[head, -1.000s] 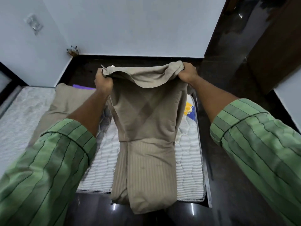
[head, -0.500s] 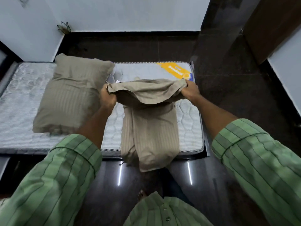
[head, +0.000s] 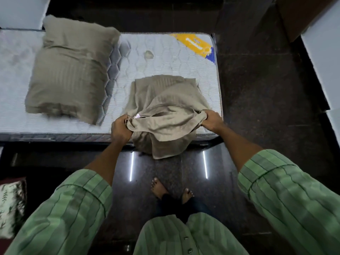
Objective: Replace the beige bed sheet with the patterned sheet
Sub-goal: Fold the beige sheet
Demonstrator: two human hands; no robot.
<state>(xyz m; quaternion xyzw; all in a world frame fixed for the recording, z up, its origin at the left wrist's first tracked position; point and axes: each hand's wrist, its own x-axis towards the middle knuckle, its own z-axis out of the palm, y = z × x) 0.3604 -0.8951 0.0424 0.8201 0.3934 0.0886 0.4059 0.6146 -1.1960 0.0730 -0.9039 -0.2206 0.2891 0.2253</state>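
Both of your hands were clenched on the same cloth. Your left hand (head: 119,130) had its fingers curled tight round one bunched corner of the folded beige striped bed sheet (head: 166,105), and your right hand (head: 211,120) gripped the opposite corner the same way, so the top edge sagged in a loose fold between your fists. A small pale tag (head: 136,116) showed in the cloth just beside your left hand.

Beyond your fists, the far part of the sheet lay flat on the white quilted mattress (head: 165,57), near its right end, while the near part drooped over the mattress's front edge toward the dark polished floor (head: 257,89). You held it just above that front edge.

Further left on the mattress lay a plump beige striped pillow (head: 71,70), well apart from the sheet. A yellow and blue label (head: 196,44) sat at the mattress's far right corner, and a small brownish mark (head: 148,54) showed on the quilting between the label and the pillow.

Your green striped sleeves (head: 287,196) filled the lower corners of the view, with your bare feet (head: 159,188) on the floor below the sheet. At the far left edge, low down, was a piece of white cloth printed with dark leaves (head: 11,205); how it was folded you could not have told from here.
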